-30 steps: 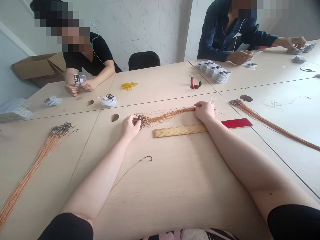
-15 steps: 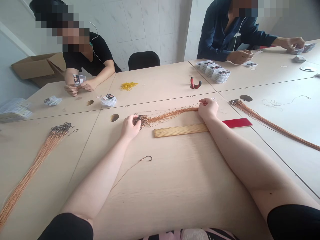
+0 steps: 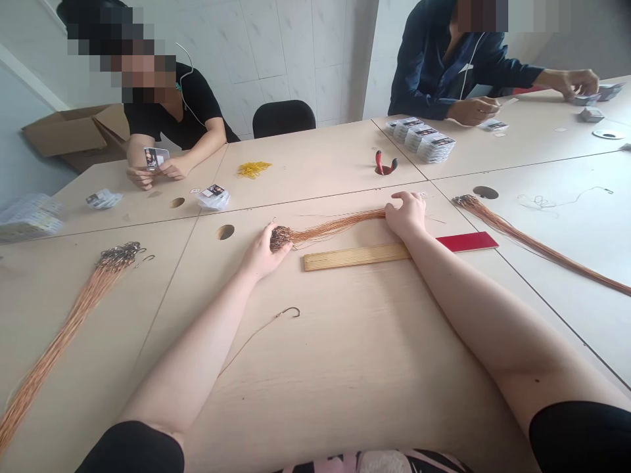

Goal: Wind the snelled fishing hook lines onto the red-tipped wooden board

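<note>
A bundle of copper-coloured lines (image 3: 335, 226) lies across the table's middle, its cluster of metal hooks (image 3: 280, 238) at the left end. My left hand (image 3: 263, 253) cups that hook end, fingers around it. My right hand (image 3: 407, 213) presses on the bundle's right end, fingers spread flat. Just in front of the bundle lies a wooden ruler (image 3: 355, 256), with a red card (image 3: 468, 242) at its right end under my forearm. A single hook on a thin line (image 3: 290, 313) lies loose nearer to me.
Two more hook-and-line bundles lie at the left (image 3: 73, 309) and the right (image 3: 532, 244). Across the table two people handle small cards; card stacks (image 3: 421, 139), red pliers (image 3: 385, 163), yellow rubber bands (image 3: 254, 169), a black chair (image 3: 283, 118) and a cardboard box (image 3: 73, 128) are there.
My left hand slid right and gathered the hook cluster tighter. My right hand shifted slightly on the bundle's right end and now lies flatter.
</note>
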The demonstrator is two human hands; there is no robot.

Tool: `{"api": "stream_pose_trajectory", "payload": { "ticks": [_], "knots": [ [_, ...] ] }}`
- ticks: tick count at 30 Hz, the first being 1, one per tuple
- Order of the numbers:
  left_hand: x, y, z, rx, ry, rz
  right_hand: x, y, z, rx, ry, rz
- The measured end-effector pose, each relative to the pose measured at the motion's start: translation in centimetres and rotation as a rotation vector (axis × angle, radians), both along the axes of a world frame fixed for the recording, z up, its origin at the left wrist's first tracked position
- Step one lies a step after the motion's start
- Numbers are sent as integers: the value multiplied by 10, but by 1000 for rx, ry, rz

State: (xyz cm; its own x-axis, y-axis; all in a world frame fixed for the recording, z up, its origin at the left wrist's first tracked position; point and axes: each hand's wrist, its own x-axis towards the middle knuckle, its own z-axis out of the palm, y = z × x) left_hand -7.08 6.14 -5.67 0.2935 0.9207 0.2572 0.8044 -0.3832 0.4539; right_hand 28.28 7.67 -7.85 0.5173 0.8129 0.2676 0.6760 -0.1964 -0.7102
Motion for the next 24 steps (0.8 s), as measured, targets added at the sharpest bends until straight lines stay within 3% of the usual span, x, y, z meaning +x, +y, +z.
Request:
{"api": "stream_pose_trajectory", "payload": {
  "ticks": [3, 6, 9, 11, 13, 16, 21, 24],
  "knots": [
    [-1, 1, -2, 43, 15, -45, -10, -8, 12, 149, -65, 69],
    [-2, 3, -6, 96, 52, -44, -40, -28, 31, 207, -125, 292],
    [-2, 6, -9, 128, 80, -38, -80, -63, 54, 115, -234, 709],
    [-2, 6, -6, 157, 77, -34, -102, -90, 67, 33, -350, 1104],
    [1, 0, 0, 225, 56, -40, -116, -113, 77, 2, -475, 1304],
    [11, -18, 14, 334, 41, -119, -126, -135, 82, -36, -578, 1395],
    [33, -49, 26, 228, 207, -622, -139, -155, 72, -86, -647, 1333],
    [37, -52, 24, 189, 277, -646, -149, -169, 58, -108, -634, 1333]
  ]
}}
